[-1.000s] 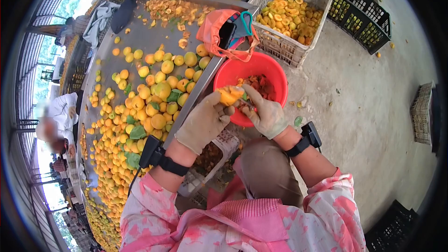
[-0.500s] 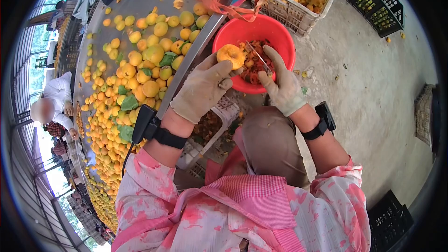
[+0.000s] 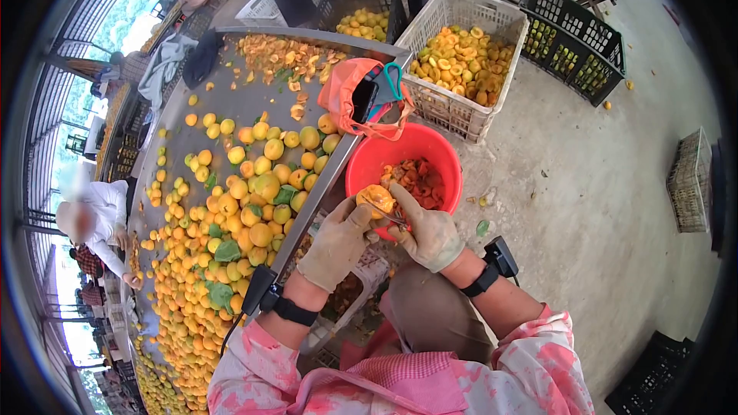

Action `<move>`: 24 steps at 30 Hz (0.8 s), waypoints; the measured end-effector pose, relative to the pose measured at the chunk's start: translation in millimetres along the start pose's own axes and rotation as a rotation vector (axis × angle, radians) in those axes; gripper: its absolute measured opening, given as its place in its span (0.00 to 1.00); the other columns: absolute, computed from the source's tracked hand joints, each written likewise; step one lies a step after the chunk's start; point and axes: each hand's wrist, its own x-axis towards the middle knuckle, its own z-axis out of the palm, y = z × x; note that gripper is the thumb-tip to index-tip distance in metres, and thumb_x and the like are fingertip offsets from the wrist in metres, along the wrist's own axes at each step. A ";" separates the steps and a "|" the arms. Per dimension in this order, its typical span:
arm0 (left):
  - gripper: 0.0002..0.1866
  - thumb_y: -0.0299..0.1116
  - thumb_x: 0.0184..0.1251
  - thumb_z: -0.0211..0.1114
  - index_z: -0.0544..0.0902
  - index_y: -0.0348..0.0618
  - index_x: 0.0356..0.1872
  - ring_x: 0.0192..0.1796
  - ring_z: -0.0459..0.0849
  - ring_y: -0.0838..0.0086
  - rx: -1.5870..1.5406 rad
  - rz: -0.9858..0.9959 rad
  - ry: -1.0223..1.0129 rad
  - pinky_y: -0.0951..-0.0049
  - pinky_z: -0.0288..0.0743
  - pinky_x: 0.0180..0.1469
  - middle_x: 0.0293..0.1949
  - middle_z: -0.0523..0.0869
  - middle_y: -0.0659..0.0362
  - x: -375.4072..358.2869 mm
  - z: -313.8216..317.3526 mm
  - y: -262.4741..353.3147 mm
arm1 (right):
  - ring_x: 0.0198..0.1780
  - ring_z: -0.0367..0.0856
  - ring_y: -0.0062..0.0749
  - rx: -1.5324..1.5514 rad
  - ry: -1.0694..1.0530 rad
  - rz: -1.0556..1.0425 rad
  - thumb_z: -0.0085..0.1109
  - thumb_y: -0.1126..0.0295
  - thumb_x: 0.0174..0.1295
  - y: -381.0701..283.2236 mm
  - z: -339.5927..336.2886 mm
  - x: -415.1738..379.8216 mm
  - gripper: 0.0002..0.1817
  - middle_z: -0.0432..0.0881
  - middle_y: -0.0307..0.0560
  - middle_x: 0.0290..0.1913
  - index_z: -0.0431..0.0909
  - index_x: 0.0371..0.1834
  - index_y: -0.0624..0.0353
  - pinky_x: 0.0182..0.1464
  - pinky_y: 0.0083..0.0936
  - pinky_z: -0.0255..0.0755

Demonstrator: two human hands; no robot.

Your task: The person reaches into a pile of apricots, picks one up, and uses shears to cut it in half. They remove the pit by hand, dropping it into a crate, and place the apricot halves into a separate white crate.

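Both my hands wear pale, stained gloves. In my left hand [image 3: 336,247] is a cut orange-yellow fruit, apparently an apricot [image 3: 375,197], its fleshy side facing up. My right hand [image 3: 430,238] grips a small thin-bladed knife [image 3: 390,217], whose blade lies against the apricot's near side. My right fingers also touch the fruit's edge, and the knife's handle is hidden in the glove. Right behind the hands is a red basin [image 3: 448,155] holding dark orange scraps [image 3: 421,178].
A metal-edged table [image 3: 333,178] at left bears many whole fruits [image 3: 257,200] and leaves. An orange bag [image 3: 338,96] hangs over its corner. Crates stand beyond, including a white crate [image 3: 455,111] of cut fruit and a black crate [image 3: 569,54]. Other people [image 3: 100,211] sit around.
The view has tilted up, showing more of the far crates and people. My right hand has brought the knife from over the basin to the apricot in my left hand.
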 end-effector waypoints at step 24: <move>0.18 0.46 0.77 0.55 0.77 0.43 0.54 0.44 0.79 0.72 -0.443 -0.161 -0.011 0.74 0.75 0.46 0.43 0.81 0.59 5.4 -10.4 -1.8 | 0.26 0.82 0.48 -0.003 -0.007 0.005 0.59 0.55 0.64 8.1 9.6 1.6 0.38 0.81 0.52 0.24 0.58 0.75 0.58 0.29 0.40 0.74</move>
